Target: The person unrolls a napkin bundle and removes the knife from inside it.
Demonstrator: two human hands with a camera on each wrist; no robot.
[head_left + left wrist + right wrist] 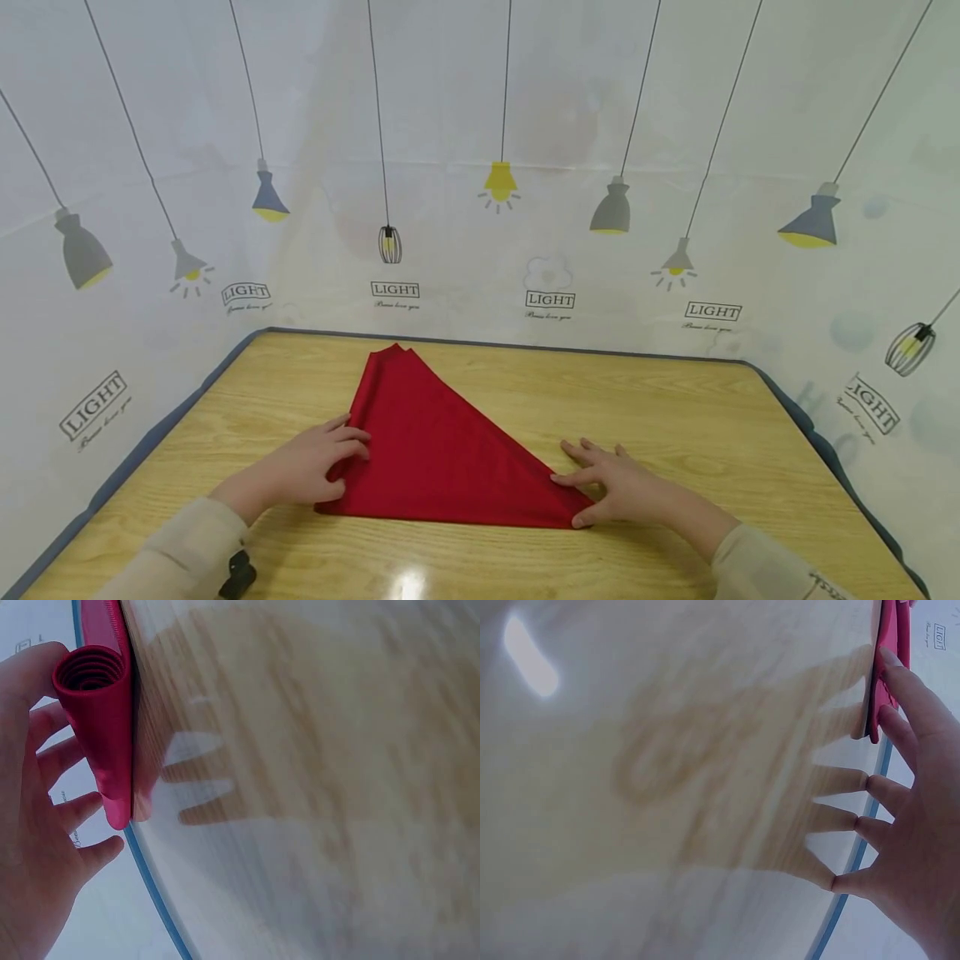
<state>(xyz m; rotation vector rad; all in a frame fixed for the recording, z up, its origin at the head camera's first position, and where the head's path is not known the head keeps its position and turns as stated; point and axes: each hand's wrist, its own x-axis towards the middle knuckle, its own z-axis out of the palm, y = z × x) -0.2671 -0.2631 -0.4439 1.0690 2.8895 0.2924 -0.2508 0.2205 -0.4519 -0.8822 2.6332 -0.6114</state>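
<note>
The smooth red cloth (442, 450) lay on the wooden table (675, 417) in a rough triangle, its straight edge nearest, its blunt peak at the far left. The left side was rolled, showing spiralled layers at one end; the right corner narrowed thinly.

The wood-grained table (660, 408) has a dark blue edge (828, 458). Beyond its far side and along its left and right rise pale walls (442, 100), printed with hanging lamps (500, 177) and boxed LIGHT labels (395, 290). Right of the table sit what seem to be blurred bluish circles (852, 331). A bright glare (408, 583) marks the table's near part
</note>
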